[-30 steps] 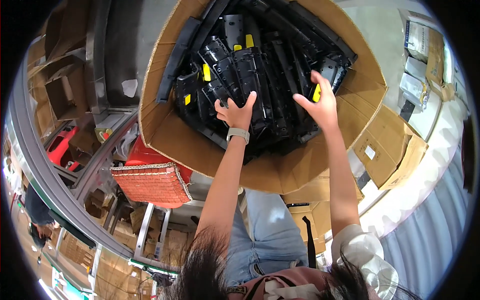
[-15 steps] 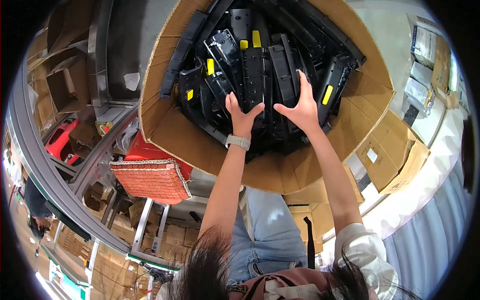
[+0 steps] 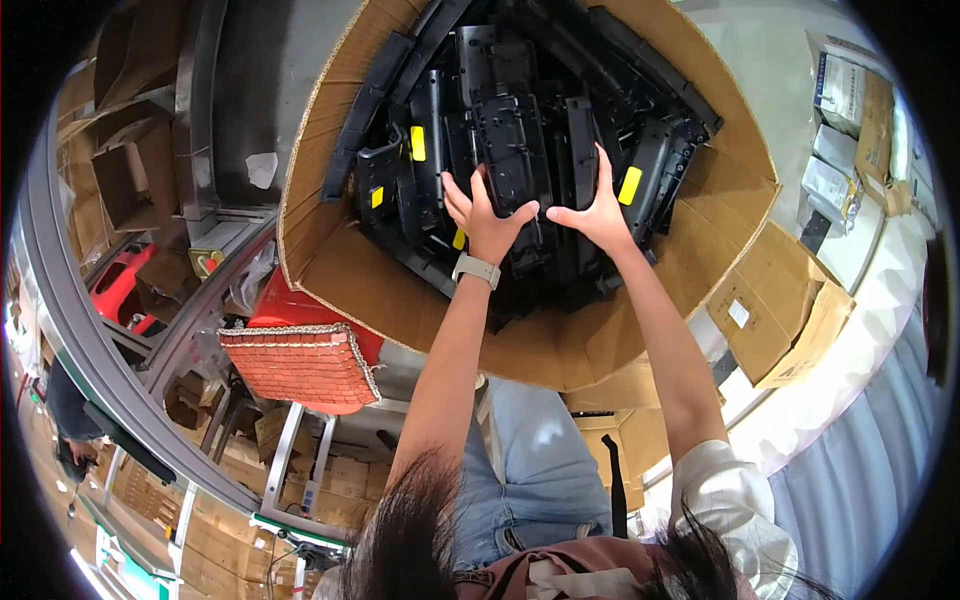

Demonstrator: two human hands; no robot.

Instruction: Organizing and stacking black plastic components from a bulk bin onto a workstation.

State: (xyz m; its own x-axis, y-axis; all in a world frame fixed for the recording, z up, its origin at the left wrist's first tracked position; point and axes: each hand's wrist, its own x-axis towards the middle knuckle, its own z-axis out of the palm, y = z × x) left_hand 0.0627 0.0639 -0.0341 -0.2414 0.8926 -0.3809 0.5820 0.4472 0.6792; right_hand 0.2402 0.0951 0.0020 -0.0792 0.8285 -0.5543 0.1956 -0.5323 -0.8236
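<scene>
Black plastic toner cartridges (image 3: 515,150) lie piled in a large open cardboard box (image 3: 375,290) in front of me. My left hand (image 3: 488,222), with a pale watch on its wrist, grips the near end of the middle cartridge, fingers along its left side and thumb over its end. Beside it, my right hand (image 3: 600,212) has its thumb and fingers around a narrower black cartridge (image 3: 581,140). The two thumb tips almost meet. Some fingertips are hidden among the parts. Yellow tabs (image 3: 629,186) show on several cartridges.
A red stool with a woven red cover (image 3: 295,362) stands left of the box, near a metal frame (image 3: 190,430). Flattened cardboard (image 3: 775,300) lies to the right, below some wrapped packages (image 3: 835,180). Another person (image 3: 75,410) is at the far left.
The cartridges between my hands have shifted and now tilt differently, with the middle one leaning left at its far end. My hands have drawn slightly closer together.
</scene>
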